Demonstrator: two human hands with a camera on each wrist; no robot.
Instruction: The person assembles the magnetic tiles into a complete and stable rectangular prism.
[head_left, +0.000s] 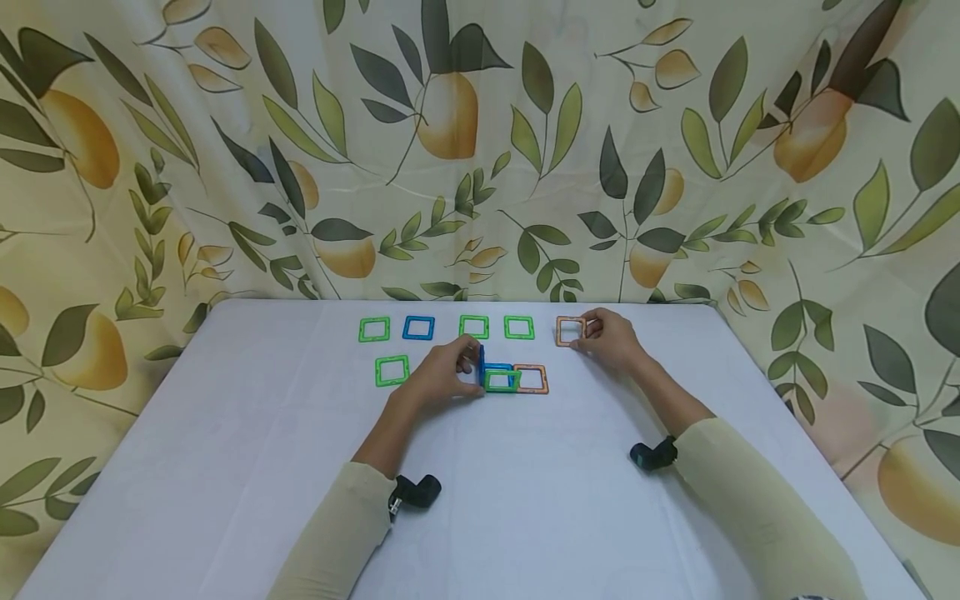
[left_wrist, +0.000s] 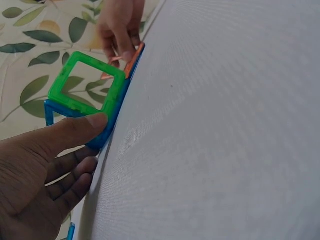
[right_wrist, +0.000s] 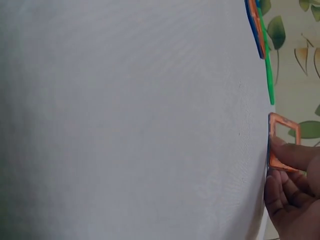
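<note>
My left hand holds a blue square magnetic tile standing upright, its thumb at the lower corner. A green tile stands beside that thumb, touching the blue one. Behind the green tile lies another blue tile, and an orange tile adjoins it on the right. Further right, my right hand pinches a second orange tile by its right side, thumb in front; the right wrist view shows this orange tile tilted up at the table's edge. Some left fingers are hidden behind the blue tile.
Along the back of the white table lie green tiles and a blue tile. One more green tile lies left of my left hand. A leaf-and-fruit patterned cloth hangs behind the table.
</note>
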